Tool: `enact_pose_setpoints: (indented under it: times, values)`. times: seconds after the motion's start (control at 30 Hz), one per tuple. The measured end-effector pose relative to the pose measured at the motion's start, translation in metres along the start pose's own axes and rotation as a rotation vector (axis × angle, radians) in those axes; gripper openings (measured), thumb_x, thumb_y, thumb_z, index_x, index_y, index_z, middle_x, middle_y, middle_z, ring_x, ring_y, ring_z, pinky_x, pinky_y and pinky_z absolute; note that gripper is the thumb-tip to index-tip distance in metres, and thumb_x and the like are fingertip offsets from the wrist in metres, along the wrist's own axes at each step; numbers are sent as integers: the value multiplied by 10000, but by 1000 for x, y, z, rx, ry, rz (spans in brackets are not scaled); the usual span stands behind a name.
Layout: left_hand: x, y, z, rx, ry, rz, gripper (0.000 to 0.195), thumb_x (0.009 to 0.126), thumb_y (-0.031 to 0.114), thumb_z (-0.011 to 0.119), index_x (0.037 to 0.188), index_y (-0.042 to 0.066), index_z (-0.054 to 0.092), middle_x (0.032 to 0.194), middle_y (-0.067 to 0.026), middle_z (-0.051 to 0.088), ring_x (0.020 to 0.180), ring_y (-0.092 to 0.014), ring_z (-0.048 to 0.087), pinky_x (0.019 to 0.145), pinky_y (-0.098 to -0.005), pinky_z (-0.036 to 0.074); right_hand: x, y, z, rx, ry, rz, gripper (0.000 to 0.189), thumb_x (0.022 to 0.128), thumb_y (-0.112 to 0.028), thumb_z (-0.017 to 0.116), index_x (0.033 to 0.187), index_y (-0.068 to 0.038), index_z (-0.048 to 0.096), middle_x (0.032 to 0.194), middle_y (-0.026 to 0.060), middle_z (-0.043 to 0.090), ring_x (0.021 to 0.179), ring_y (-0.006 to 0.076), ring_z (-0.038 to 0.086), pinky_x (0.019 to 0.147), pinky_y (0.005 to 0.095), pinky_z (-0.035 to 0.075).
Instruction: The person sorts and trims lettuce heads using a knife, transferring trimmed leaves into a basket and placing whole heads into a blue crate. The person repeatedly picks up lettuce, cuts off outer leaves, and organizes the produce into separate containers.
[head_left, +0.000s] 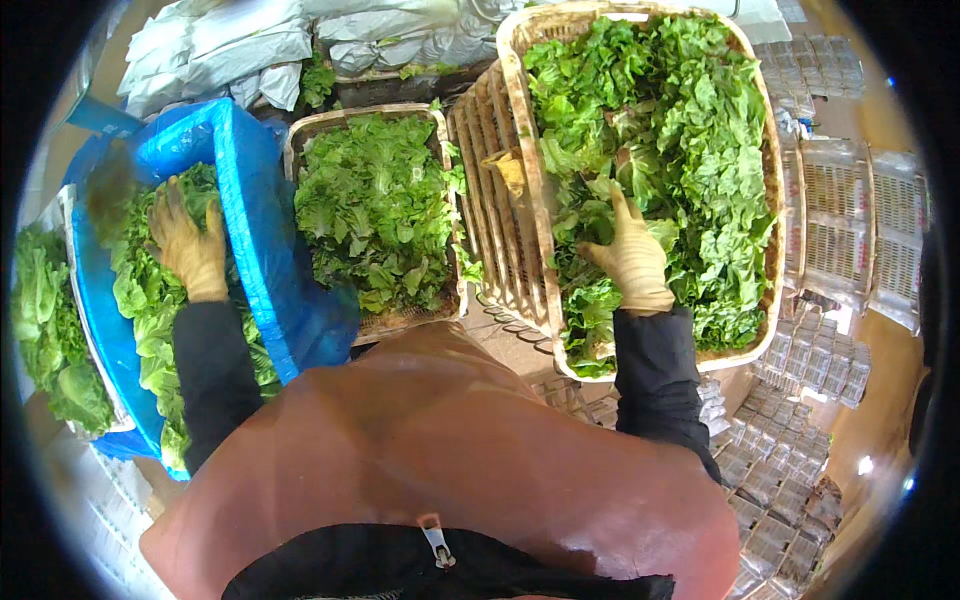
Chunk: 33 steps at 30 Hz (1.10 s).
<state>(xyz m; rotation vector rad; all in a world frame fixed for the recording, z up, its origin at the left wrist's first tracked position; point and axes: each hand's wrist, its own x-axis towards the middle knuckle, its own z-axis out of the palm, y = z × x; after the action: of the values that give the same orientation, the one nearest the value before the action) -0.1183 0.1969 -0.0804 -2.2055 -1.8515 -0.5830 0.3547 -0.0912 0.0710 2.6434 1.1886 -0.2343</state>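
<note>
My left hand (187, 244), in a tan glove, rests with fingers spread on leafy green lettuce (142, 300) inside a crate lined with blue plastic film (255, 247). On the right, my right hand (634, 259), gloved alike, has its thumb and fingers apart at the lettuce heads (716, 187) that fill a large dirt-stained plastic crate (776, 300). Its fingertips are partly among the leaves, and no leaf is plainly gripped. Between my hands, a smaller crate (360, 111) holds more green lettuce (375, 202).
Slatted crate sides (495, 195) with a yellow scrap (510, 172) stand beneath the right crate. Further lettuce (52, 330) lies at the far left. Pale plastic sheeting (217, 45) covers things at the back. Many stacked crates (832, 217) stand on the floor at right.
</note>
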Motion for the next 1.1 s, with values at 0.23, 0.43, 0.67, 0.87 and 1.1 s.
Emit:
enact_pose_setpoints:
  times: [0.23,0.43,0.67,0.87,1.1]
  values:
    - [-114,179,-72,-1123,-632,16,570,888,163,742,1395,13,531,1391,-206,555,1314,-309,507,1085,-399,414,-4,56,17,139,-10,-19,338,812,-275,774,1115,-130,744,891,186,726,802,383,701,729,414,571]
    - [-125,254,-86,-2095,-1418,-443,832,769,151,815,1486,48,405,1432,-144,518,1323,-260,492,1114,-382,394,-71,32,-18,936,25,-481,650,730,-26,820,1342,-59,603,1299,143,647,1173,234,637,982,331,497]
    - [-113,217,-107,-2156,-1299,-362,1098,653,131,887,1569,76,283,1472,-100,480,1334,-227,478,1142,-368,370,-70,-13,-22,831,-151,-519,465,800,49,614,1252,-52,654,1222,102,698,940,215,714,788,309,567]
    - [-157,179,-173,-2203,-1527,-699,1198,604,123,945,1578,68,249,1495,-116,462,1368,-250,457,1156,-391,350,-106,-50,-26,114,188,-1099,268,796,-122,597,1049,-42,635,1159,130,663,677,217,659,553,335,525]
    - [-203,162,-204,-2056,-1531,-1427,1164,581,16,917,1562,55,292,1472,-119,495,1356,-261,479,1142,-423,375,-63,-43,23,131,-473,-944,189,890,-192,617,959,-55,726,785,160,697,670,291,694,598,425,558]
